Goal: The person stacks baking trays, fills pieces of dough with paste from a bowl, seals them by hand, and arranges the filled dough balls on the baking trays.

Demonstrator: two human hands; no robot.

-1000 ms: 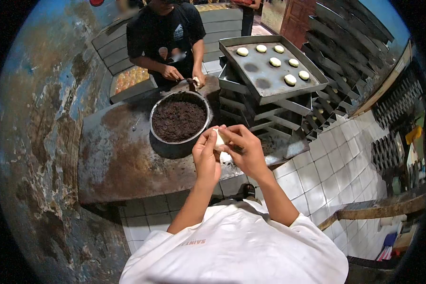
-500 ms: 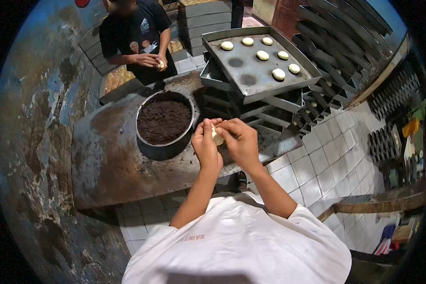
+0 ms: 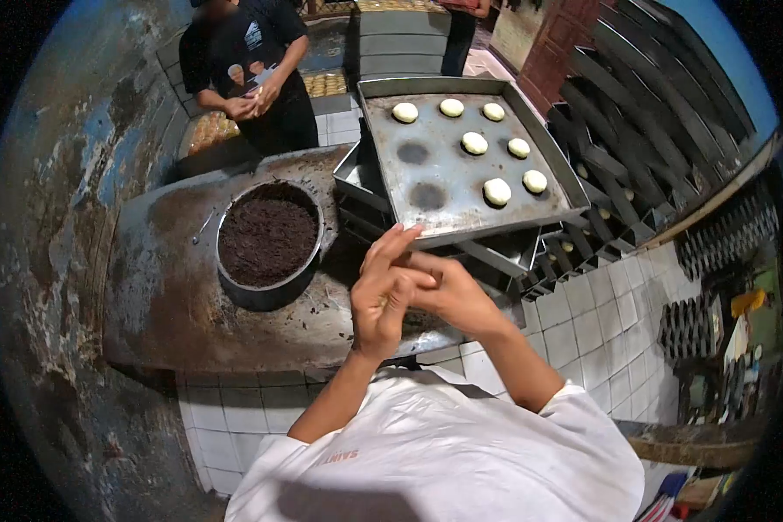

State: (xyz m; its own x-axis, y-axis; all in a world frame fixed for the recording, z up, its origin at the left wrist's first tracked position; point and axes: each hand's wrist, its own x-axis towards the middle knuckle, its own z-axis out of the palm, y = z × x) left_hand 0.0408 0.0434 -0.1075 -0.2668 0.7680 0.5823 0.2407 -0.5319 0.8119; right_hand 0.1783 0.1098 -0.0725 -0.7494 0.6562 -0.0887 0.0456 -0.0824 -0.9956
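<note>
My left hand [image 3: 379,300] is held over the table's near edge, palm turned inward and cupped. My right hand [image 3: 452,294] presses against it, its fingers lying across the left palm. Closed between the two hands is the pale piece of dough from the earlier frame, hidden from view now. Just beyond my fingertips is the near rim of a metal baking tray [image 3: 465,233]. Several round, pale dough balls [image 3: 474,143] sit on it, apart from one another. Left of my hands stands a round metal pot [image 3: 274,296] of dark brown, crumbly filling [image 3: 268,235].
The worn metal table [image 3: 165,287] bears the pot. More trays [image 3: 361,178] are stacked crosswise beneath the top one. Across the table stands a co-worker [image 3: 252,70], hands together. Tall tray stacks [image 3: 661,113] line the right side, and a rough wall [image 3: 52,261] the left.
The view has shifted, bringing the tray lower and nearer my hands. My fingers have gone from pinching the visible dough to pressing palm against palm over it. The co-worker stands straighter.
</note>
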